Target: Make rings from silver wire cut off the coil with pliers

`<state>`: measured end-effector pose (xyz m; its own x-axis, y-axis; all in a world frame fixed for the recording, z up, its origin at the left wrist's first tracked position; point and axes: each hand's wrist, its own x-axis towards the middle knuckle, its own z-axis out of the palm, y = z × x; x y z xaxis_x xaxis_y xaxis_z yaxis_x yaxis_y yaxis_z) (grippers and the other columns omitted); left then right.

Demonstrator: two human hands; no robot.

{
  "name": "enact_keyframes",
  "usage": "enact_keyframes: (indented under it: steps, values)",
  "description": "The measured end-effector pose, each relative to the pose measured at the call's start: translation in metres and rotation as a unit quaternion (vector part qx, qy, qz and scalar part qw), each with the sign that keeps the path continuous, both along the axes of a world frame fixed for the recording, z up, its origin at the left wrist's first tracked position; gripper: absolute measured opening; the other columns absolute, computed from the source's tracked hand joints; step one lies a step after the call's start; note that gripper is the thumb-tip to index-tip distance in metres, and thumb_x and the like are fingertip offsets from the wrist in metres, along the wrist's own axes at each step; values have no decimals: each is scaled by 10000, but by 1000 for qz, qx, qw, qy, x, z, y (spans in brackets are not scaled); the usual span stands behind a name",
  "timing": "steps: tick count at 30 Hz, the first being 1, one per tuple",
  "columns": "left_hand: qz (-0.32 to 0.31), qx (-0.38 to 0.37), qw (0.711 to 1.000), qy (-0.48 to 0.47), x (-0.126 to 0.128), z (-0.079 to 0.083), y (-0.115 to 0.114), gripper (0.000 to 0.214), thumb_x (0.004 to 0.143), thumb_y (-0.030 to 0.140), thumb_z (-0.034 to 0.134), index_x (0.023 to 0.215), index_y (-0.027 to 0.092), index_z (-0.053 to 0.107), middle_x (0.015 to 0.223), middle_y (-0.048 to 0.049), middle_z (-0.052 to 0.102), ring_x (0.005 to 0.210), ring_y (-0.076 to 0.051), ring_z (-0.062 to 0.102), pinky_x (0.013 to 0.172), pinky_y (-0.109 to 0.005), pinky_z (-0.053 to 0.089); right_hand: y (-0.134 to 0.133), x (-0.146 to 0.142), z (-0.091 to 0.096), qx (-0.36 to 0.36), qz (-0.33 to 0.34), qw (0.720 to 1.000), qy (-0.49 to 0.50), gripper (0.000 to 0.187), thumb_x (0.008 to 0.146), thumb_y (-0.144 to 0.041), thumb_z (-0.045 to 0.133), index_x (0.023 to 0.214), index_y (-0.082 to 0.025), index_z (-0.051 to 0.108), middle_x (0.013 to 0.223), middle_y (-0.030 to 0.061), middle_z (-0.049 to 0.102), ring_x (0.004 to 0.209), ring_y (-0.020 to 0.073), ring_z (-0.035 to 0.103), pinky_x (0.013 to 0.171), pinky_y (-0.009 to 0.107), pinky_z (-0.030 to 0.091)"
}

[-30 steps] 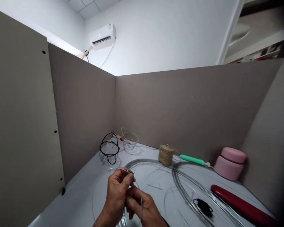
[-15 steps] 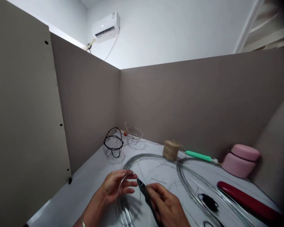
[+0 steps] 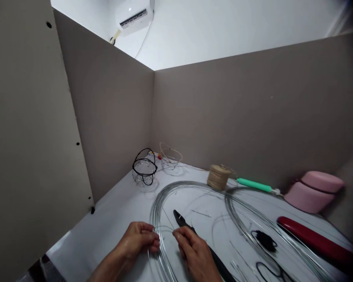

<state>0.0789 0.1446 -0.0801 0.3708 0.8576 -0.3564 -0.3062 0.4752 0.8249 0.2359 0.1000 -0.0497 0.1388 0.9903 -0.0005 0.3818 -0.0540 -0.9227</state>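
Left hand (image 3: 137,241): fingers curled inward, closed on the near edge of a large loose coil of thin silver wire (image 3: 157,213); the exact pinch point is partly hidden by the fingers. Right hand (image 3: 195,252): clenched around a pair of black-handled steel pliers (image 3: 181,219), the pointed head projecting past the fingers toward the coil, the long handle running down to the lower edge of the view. The hands are near each other, not touching. The coil lies flat on a white tabletop (image 3: 106,223), and its strands pass just beside the left hand.

Further items on the table: a second silver wire loop (image 3: 238,213) overlapping the coil on the right; a small black wire tangle (image 3: 264,241); a thin black wire loop (image 3: 267,270); a round black wire basket (image 3: 144,168) in the far corner, beside a pale wire basket (image 3: 170,154); a tan twine spool (image 3: 219,177); a slim mint-green handled tool (image 3: 254,185); a pink round lidded jar (image 3: 313,192) against the wall; a long dark-red cylinder (image 3: 314,243). Grey partition walls (image 3: 223,117) enclose the table on two sides.
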Motion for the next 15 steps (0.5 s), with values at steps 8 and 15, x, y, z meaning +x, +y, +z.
enact_keyframes:
  steps: [8,15]
  values:
    - [36,70,994,78,7,1,9,160,523,184,638,643,120,553,418,41,475,360,-59,390,398,-201,269,-7,4,1,-6,79,997,3,303,769,-457,397,635,-197,473,467,-70,333,429,94,335,426,211,295]
    - [95,108,986,83,27,6,13,114,518,128,655,598,140,576,458,46,452,398,-59,348,423,-207,208,-16,8,-3,30,55,995,-83,329,781,-477,374,641,-205,493,502,-48,385,469,117,389,470,223,322]
